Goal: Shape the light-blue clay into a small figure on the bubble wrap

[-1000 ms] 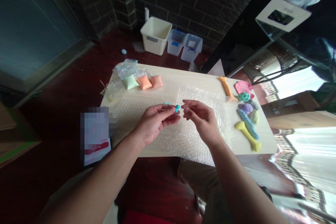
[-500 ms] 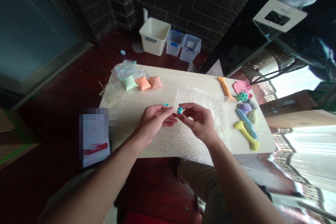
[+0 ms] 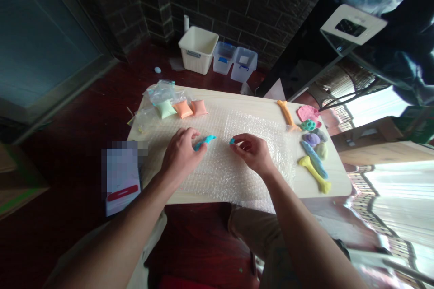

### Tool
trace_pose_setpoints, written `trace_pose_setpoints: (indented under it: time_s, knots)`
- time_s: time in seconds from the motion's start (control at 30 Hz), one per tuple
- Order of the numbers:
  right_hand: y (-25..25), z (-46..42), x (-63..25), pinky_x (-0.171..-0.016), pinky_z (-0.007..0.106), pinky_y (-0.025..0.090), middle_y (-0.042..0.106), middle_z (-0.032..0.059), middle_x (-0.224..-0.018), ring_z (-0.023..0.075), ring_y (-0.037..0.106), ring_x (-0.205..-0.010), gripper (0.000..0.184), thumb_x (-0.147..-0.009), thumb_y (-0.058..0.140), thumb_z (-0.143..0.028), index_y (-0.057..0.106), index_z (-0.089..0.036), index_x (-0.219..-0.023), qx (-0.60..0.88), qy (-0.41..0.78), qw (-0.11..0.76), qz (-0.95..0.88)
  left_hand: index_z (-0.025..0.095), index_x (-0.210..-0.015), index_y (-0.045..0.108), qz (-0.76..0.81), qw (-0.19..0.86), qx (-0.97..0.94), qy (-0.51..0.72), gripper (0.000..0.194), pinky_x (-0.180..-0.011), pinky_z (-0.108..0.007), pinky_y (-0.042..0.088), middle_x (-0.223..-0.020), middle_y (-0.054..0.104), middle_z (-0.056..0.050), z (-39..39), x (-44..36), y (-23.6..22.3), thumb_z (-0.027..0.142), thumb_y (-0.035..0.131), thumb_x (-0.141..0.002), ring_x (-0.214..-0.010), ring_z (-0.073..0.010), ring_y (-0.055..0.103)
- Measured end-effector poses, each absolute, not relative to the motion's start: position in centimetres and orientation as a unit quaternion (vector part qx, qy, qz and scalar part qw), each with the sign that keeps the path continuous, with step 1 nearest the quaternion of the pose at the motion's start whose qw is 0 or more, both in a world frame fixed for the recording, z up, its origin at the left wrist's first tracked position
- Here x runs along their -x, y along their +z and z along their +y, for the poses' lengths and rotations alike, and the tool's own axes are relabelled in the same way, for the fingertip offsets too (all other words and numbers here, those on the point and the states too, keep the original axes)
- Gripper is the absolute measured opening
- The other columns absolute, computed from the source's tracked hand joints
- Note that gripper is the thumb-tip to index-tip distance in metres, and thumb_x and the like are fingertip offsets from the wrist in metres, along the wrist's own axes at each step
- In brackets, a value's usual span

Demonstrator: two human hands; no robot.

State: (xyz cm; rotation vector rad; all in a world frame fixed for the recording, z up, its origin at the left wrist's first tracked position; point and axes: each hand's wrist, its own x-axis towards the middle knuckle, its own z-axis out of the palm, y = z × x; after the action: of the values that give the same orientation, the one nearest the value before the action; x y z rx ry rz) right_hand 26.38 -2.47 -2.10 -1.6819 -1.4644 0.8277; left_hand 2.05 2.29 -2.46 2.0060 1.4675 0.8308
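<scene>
Between the thumb and fingers of my left hand [image 3: 183,151] is a longish piece of bright blue modelling clay [image 3: 209,139], its tip pointing away to the right. My right hand [image 3: 253,152] pinches a small blue lump of clay [image 3: 232,141] at its fingertips. A gap separates the two hands, and both are over a sheet of bubble wrap [image 3: 220,174] on the pale table [image 3: 334,185]. The left palm hides part of the longer piece.
Bags of green clay [image 3: 165,109], orange clay [image 3: 183,109] and pink clay [image 3: 199,107] lie at the back left. Shaped clay pieces, among them a yellow bone [image 3: 314,174] and an orange bone [image 3: 286,114], are on the right. A phone-like screen [image 3: 122,189] stands at the left edge.
My hands have moved apart. My left hand has shifted left and turned palm down, with the longer blue clay piece now showing in it; my right hand still pinches the small lump.
</scene>
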Motion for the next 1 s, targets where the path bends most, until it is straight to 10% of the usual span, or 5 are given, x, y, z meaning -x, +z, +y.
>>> trace_pose_setpoints:
  time_s: [0.73, 1.0]
  knots:
    - [-1.9, -2.0, -25.8, -0.065, 0.031, 0.05, 0.074, 0.0077, -0.094, 0.0151, 0.061, -0.068, 0.02, -0.085, 0.073, -0.024, 0.079, -0.018, -0.103, 0.613, 0.221, 0.292, -0.7, 0.022, -0.104, 0.062, 0.556, 0.273, -0.727, 0.295, 0.015, -0.08, -0.037, 0.048, -0.096, 0.072, -0.01, 2.5, -2.7, -1.6, 0.023, 0.053, -0.092, -0.09, -0.0279, 0.067]
    - [-0.5, -2.9, -27.2, -0.057, 0.03, 0.049, 0.077, 0.007, -0.083, 0.0155, 0.062, -0.062, 0.029, -0.09, 0.072, -0.038, 0.077, -0.016, -0.108, 0.665, 0.275, 0.398, -0.569, 0.024, -0.09, 0.06, 0.482, 0.381, -0.757, 0.222, 0.018, -0.064, -0.031, 0.036, -0.07, 0.06, 0.001, 0.7, -2.3, -0.9, 0.038, 0.053, -0.099, -0.066, -0.0205, 0.058]
